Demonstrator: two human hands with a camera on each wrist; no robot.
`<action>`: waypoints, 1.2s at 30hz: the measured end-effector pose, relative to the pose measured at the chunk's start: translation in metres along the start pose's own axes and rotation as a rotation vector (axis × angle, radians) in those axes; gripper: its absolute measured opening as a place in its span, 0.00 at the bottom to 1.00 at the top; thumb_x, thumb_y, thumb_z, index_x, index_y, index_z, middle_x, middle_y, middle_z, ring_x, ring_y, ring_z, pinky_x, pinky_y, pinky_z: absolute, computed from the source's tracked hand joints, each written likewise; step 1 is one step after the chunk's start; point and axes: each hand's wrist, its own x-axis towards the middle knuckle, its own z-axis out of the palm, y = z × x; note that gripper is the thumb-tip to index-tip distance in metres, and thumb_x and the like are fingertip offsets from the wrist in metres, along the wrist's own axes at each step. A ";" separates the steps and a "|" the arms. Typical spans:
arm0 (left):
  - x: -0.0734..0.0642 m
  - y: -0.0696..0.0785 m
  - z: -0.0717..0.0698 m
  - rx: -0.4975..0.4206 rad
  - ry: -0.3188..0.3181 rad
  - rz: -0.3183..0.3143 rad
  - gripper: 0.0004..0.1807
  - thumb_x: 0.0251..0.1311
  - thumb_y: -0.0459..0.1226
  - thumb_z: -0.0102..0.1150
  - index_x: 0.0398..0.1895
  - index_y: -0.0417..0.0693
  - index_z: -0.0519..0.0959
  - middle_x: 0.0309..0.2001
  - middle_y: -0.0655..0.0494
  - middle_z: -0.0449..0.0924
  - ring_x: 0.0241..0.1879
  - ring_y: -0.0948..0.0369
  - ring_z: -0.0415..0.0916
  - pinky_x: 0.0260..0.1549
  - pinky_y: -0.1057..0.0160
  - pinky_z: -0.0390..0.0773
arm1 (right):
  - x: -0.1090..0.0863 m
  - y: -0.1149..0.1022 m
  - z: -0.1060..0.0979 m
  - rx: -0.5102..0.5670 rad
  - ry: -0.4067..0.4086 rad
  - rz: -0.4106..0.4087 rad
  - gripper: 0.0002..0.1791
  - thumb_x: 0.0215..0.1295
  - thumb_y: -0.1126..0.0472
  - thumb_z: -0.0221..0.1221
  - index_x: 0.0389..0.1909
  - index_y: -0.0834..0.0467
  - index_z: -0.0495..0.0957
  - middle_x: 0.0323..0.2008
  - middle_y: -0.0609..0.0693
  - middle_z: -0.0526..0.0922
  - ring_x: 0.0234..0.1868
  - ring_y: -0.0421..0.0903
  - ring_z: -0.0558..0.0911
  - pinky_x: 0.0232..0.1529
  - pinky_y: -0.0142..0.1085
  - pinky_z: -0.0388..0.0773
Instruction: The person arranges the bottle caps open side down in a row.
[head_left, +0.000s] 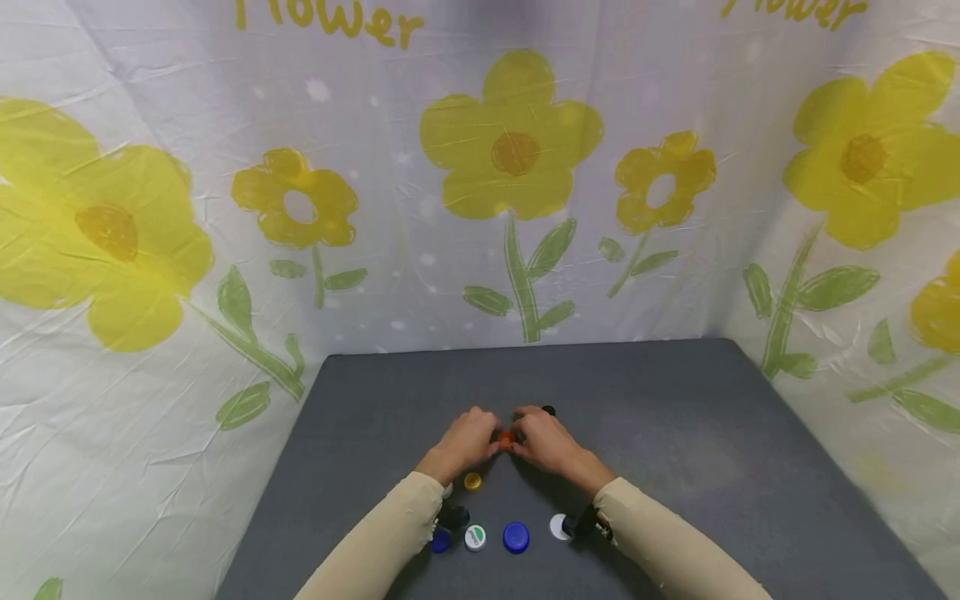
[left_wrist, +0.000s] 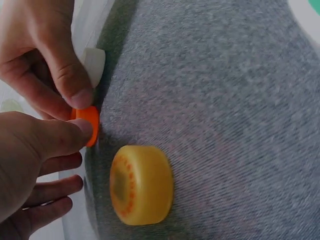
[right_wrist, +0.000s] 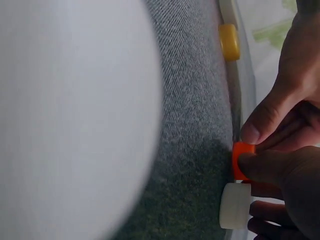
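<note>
Both hands meet over the dark table at a small orange bottle cap [head_left: 506,442]. My left hand [head_left: 468,440] pinches its left side, and in the left wrist view the thumb lies on the orange cap [left_wrist: 91,125]. From the other side my right hand [head_left: 542,439] pinches the same cap, its thumb on the orange face [right_wrist: 239,161] in the right wrist view. A white cap [right_wrist: 235,206] stands right beside the orange one, near the right fingers. Nearer the left wrist sits a yellow cap [left_wrist: 142,185].
Toward the front lie a white-and-green cap [head_left: 476,537], a large blue cap [head_left: 516,537], a white cap [head_left: 558,527] and another blue cap [head_left: 441,541], the last two partly covered by the wrist gear. Something black [head_left: 549,410] shows behind the right hand. A flower-printed curtain [head_left: 405,275] surrounds the table.
</note>
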 end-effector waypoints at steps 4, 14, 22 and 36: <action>-0.002 0.000 0.001 -0.008 0.032 0.024 0.05 0.59 0.41 0.71 0.33 0.52 0.87 0.27 0.59 0.81 0.26 0.62 0.73 0.26 0.62 0.71 | 0.000 0.000 -0.003 -0.006 0.013 -0.016 0.08 0.56 0.62 0.71 0.36 0.60 0.89 0.54 0.64 0.83 0.58 0.59 0.81 0.52 0.52 0.81; -0.010 0.005 -0.022 0.005 0.101 0.070 0.11 0.60 0.42 0.70 0.45 0.50 0.88 0.39 0.56 0.88 0.38 0.57 0.84 0.37 0.58 0.83 | 0.001 -0.009 -0.025 0.032 0.029 -0.006 0.08 0.58 0.60 0.70 0.38 0.58 0.89 0.57 0.64 0.81 0.61 0.59 0.79 0.55 0.53 0.79; -0.020 0.012 -0.042 0.012 0.135 0.103 0.13 0.62 0.44 0.68 0.47 0.51 0.88 0.40 0.55 0.89 0.38 0.60 0.85 0.38 0.60 0.84 | -0.006 -0.021 -0.046 0.051 0.049 -0.015 0.11 0.61 0.58 0.69 0.42 0.58 0.89 0.61 0.62 0.79 0.61 0.59 0.79 0.54 0.54 0.79; -0.052 0.019 -0.065 -0.002 0.216 0.206 0.15 0.63 0.45 0.67 0.50 0.51 0.85 0.45 0.58 0.87 0.44 0.60 0.84 0.47 0.56 0.83 | -0.023 -0.038 -0.061 0.084 0.120 -0.091 0.11 0.64 0.55 0.67 0.44 0.54 0.88 0.62 0.57 0.79 0.61 0.55 0.79 0.54 0.51 0.80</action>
